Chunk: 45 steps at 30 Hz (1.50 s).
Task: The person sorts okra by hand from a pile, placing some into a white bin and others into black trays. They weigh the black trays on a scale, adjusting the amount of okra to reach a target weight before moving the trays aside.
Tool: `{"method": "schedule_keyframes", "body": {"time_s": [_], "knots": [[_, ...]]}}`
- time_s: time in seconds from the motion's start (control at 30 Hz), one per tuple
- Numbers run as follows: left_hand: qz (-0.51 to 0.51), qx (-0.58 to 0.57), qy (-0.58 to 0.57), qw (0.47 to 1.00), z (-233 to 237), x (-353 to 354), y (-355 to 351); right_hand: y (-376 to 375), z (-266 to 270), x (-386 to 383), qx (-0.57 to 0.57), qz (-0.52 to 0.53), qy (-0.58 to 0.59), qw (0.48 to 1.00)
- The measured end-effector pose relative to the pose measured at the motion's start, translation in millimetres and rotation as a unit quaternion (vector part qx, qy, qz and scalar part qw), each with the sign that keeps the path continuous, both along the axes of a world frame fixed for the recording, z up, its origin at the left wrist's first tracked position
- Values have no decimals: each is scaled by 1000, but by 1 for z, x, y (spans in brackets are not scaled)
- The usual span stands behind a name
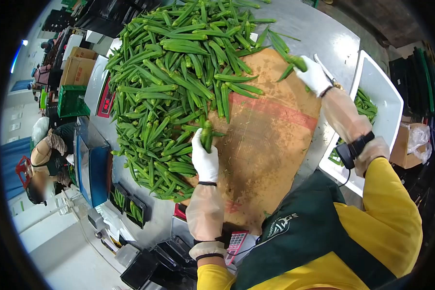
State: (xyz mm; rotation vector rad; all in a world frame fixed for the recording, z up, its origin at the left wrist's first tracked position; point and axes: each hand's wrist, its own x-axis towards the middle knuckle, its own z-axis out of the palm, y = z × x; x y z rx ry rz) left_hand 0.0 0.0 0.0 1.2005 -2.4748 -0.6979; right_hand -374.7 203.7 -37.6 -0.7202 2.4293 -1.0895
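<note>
A big heap of green okra pods (174,82) covers a sheet of brown cardboard (270,140) on a metal table. My left hand (204,157), in a white glove, grips a few okra pods (207,135) at the near edge of the heap. My right hand (313,75), also gloved, holds one okra pod (297,62) over the cardboard's far right edge. Both forearms wear clear plastic sleeves. A black device is strapped at my right wrist (349,151).
A white tray (386,101) holding some okra stands to the right. A scale with red display (104,99), cardboard boxes (77,67) and a green crate (72,100) are at left. Small black trays with packed okra (128,203) and a calculator (237,241) lie near me. Another person (48,159) works at left.
</note>
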Motion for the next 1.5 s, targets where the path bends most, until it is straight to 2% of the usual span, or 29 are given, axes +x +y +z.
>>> {"method": "schedule_keyframes", "body": {"time_s": [0.03, 0.07, 0.1, 0.17, 0.23, 0.37, 0.43, 0.47, 0.5, 0.53, 0.57, 0.63, 0.67, 0.7, 0.77, 0.83, 0.87, 0.9, 0.93, 0.97, 1.0, 1.03, 1.07, 1.1, 1.2, 1.37, 1.43, 1.47, 1.5], "knots": [[64, 66, -49, 995, 6, -3, -4, -7, -5, 1, 39, 24, 150, 988], [67, 67, -17, 995, 11, -6, -5, -14, -17, 0, 35, 52, 184, 981], [44, 162, 86, 982, 16, -12, 7, -7, -14, 1, 96, 86, 192, 973], [-3, 325, 286, 901, 30, -19, 12, -14, -18, 1, 140, 122, 198, 963], [29, 376, 314, 871, 48, -21, 14, -20, -7, 5, 144, 150, 192, 959], [105, 217, 216, 946, 11, 2, -23, 5, 13, 22, 112, 176, 105, 972], [70, 42, 98, 992, 4, 1, -27, 28, 54, 32, 123, 194, -101, 968], [41, -23, 44, 998, -15, 6, -32, 45, 69, 38, 176, 167, -135, 961], [12, -88, -10, 996, -31, 8, -35, 66, 74, 39, 137, 188, -210, 949], [5, -36, -73, 997, -24, 5, -30, 90, 81, 40, 137, 193, -266, 934], [-53, -113, -48, 991, -43, 10, -34, 121, 74, 34, 210, 172, -310, 911], [-49, -94, -148, 983, -29, 4, -29, 172, 104, 32, 229, 165, -310, 908], [-80, -106, -169, 977, -27, 3, -28, 196, 104, 25, 308, 185, -285, 889], [-107, -120, -189, 969, -25, 3, -29, 216, 103, 19, 387, 224, -204, 871], [-152, -155, -198, 956, -30, 5, -34, 254, 79, 3, 306, 311, 76, 897], [-163, -149, -261, 940, -27, 4, -36, 176, 129, 21, 218, 124, -223, 942], [-155, -153, -267, 939, -26, 5, -34, 139, 143, 32, 164, 144, -144, 965], [-148, -156, -271, 938, -26, 6, -30, 109, 133, 34, 72, 176, -146, 971], [-112, -118, -215, 963, -28, 11, -23, 72, 135, 40, 116, 170, -175, 963], [-102, -131, -220, 961, -15, 5, -22, 61, 127, 35, 67, 228, -147, 960], [-39, 6, -118, 992, -14, 9, -8, -6, 93, 67, -113, 224, -79, 965], [23, 143, -12, 989, -14, 19, 13, -48, 106, 87, -60, 204, -156, 965], [44, 212, 66, 974, -14, 25, 26, -87, 81, 99, -81, 218, -143, 962], [63, 280, 142, 947, -13, 31, 36, -127, 49, 112, -45, 200, -42, 978], [87, 344, 147, 923, -5, 51, 61, -197, 28, 142, -8, 140, -44, 989], [118, 386, 164, 900, -5, 52, 86, -186, 28, 144, -58, 120, -42, 990], [93, 404, 164, 895, -4, 28, 98, -133, 60, 120, -34, 160, -313, 936], [36, 386, 154, 909, -6, 14, 106, -96, 74, 105, -43, 192, -303, 932], [27, 438, 186, 879, 14, -12, 120, -53, 85, 85, -33, 241, -328, 913]]}}
